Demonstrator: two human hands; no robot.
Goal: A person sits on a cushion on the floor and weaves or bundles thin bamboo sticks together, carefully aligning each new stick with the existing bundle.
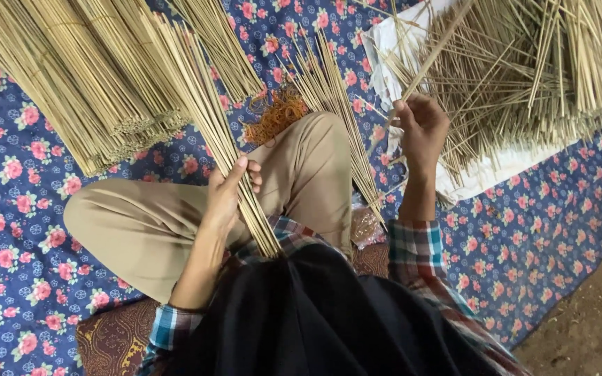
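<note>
Clearly, a slim bundle of thin bamboo sticks (224,150) runs at a slant from the upper middle of the view down toward the person's lap, and the left hand (228,195) holds it about two thirds of the way down, fingers (253,174) wrapped closed around it, thumb pointing up along the sticks. The lower ends of the bundle fan out a little just above the dark cloth at the person's chest. The right hand (423,129) is raised to the right, its fingers pinched shut on a single stick (430,63) that slants up and to the right into the loose heap of sticks (517,76). That heap lies criss-crossed on a white sheet (485,170) at the upper right.

Between the two hands rises the bent knee in tan trousers (308,167), and a smaller fan of sticks (336,104) rests against its far side. Just beyond the knee sits a tangle of orange rubber bands (276,115). At the upper left, well apart from the right hand, lie large tidy stacks of sticks (85,76) with their cut ends even. Everything rests on a blue cloth with pink flowers (15,209) spread on the floor; bare ground shows at the lower right corner. Both wrists carry plaid shirt cuffs (416,244).
</note>
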